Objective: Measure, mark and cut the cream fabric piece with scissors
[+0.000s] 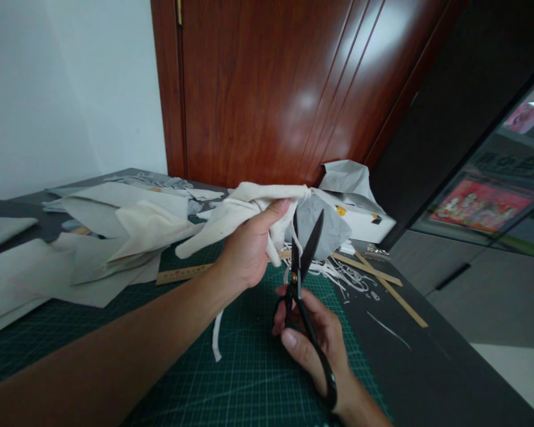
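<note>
My left hand (pixel 253 249) is closed on a piece of cream fabric (pixel 240 207), raised above the green cutting mat (pixel 249 356). My right hand (pixel 315 332) grips black-handled scissors (pixel 295 276) with the blades pointing up and apart. A thin white strip of the cloth hangs by the blades; whether it lies between them I cannot tell for sure. Below my left wrist dangles another narrow white strip (pixel 216 338). Part of my right hand's fingers is hidden behind the handles.
Cream fabric sheets (pixel 93 267) cover the left side. A wooden ruler (pixel 182 274) lies on the mat, and more wooden rulers (pixel 396 292) cross at right near white scraps (pixel 342 276). Behind stands a white box (pixel 374 224), close to a red-brown door (pixel 258 89).
</note>
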A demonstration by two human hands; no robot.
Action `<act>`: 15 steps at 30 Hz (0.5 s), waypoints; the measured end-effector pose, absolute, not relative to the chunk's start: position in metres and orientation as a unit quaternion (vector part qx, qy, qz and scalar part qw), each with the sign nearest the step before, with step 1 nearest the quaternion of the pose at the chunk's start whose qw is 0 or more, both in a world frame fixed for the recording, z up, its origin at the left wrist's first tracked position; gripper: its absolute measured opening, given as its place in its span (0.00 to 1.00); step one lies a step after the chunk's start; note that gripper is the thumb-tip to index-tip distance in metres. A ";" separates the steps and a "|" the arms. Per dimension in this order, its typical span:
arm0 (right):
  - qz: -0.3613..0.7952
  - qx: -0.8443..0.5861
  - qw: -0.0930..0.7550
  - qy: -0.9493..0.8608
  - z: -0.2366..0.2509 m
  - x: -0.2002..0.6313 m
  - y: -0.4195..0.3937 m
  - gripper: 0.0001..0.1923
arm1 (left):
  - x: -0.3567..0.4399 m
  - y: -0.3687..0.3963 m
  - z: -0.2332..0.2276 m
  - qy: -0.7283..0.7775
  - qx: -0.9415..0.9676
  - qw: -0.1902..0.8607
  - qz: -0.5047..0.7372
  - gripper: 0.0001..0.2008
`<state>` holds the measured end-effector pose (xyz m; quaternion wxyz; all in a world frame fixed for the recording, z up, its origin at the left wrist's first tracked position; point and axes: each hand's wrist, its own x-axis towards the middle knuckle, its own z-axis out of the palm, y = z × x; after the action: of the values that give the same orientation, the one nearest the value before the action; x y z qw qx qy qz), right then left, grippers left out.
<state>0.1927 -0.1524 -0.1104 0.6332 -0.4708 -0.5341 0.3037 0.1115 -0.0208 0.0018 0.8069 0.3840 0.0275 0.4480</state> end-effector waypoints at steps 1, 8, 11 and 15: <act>0.305 -0.476 0.631 -0.532 -0.111 0.193 -0.152 0.28 | 0.111 -0.021 0.003 0.026 0.382 0.808 0.448 0.11; 0.306 -0.489 0.606 -0.548 -0.110 0.191 -0.152 0.26 | 0.113 -0.024 0.005 0.018 0.353 0.804 0.478 0.16; 0.304 -0.487 0.604 -0.553 -0.108 0.191 -0.152 0.26 | 0.114 -0.024 0.004 0.008 0.358 0.791 0.496 0.17; 0.304 -0.485 0.610 -0.548 -0.110 0.192 -0.153 0.27 | 0.114 -0.026 0.003 0.017 0.378 0.777 0.502 0.19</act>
<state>0.1916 -0.1528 -0.1105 0.6101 -0.4847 -0.5481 0.3039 0.1143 -0.0255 0.0033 0.7775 0.3782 0.0169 0.5022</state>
